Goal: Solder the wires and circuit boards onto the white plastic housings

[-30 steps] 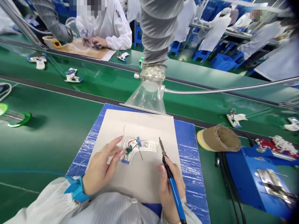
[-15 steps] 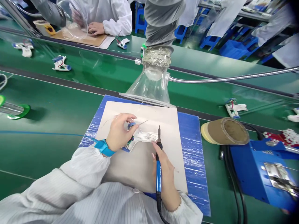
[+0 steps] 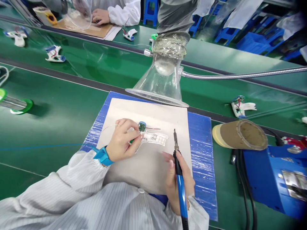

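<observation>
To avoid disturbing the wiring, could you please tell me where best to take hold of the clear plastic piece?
Pinch the wide bare end of the clear plastic piece from the right: it lies flat on the card, while the left hand covers the other end, by the small circuit board.

Soldering iron [image 3: 181, 191] with glossy blue plastic handle and dull metal tip, clear plastic housing [image 3: 155, 139] glossy, card sheet [image 3: 153, 111] matt, conveyor belt [image 3: 59, 95] smooth glossy green, sleeve [image 3: 72, 198] striped matt cloth, hose [image 3: 240, 76] ribbed metal

Green conveyor bench [image 3: 72, 68], blue stools [image 3: 150, 12].
</observation>
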`<state>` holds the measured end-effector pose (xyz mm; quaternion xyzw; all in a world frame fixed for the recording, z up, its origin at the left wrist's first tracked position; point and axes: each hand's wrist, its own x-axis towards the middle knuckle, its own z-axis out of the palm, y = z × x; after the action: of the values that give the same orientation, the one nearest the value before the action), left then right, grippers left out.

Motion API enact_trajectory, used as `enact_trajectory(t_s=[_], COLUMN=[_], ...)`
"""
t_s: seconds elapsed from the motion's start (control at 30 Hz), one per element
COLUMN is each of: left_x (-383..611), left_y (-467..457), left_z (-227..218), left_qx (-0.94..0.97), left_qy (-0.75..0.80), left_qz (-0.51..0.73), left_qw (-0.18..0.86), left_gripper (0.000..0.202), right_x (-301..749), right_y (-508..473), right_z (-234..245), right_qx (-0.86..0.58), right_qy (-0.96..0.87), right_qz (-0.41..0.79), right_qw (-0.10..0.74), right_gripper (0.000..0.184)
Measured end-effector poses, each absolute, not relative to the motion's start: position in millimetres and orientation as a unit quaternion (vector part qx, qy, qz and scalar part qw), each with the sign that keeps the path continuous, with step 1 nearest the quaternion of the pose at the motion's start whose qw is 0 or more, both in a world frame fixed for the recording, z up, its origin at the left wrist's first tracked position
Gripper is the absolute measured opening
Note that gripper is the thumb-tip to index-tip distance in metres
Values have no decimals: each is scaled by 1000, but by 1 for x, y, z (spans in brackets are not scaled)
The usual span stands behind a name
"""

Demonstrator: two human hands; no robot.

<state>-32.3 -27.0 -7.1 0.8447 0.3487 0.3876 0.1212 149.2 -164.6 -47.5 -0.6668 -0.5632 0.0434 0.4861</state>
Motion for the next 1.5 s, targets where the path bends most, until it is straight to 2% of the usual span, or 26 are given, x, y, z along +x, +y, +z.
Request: enact_trajectory(t_s=[0.1, 0.23, 0.77, 1.1, 1.5], left_x=[-36, -31, -25, -26, -24], left_y=[-32, -31, -26, -25, -26], left_z=[-11, -18, -19, -19, -19], left_qx=[860, 853, 845, 846, 846], left_qy=[347, 391, 397, 394, 388], left_qz=[340, 311, 327, 326, 330], left_qw=[154, 149, 148, 148, 155], left_gripper=[27, 32, 28, 29, 28], right_x=[148, 146, 149, 148, 153], right_y=[-168, -165, -164, -163, -164], right_z=[-45, -35, -34, -34, -36], right_qx=[-660, -654, -630, -624, -610], right_qy=[-529, -558, -628, -622, -653], right_qz=[44, 37, 89, 80, 82], right_qw=[532, 510, 448, 466, 441], right_gripper=[40, 30, 29, 29, 31])
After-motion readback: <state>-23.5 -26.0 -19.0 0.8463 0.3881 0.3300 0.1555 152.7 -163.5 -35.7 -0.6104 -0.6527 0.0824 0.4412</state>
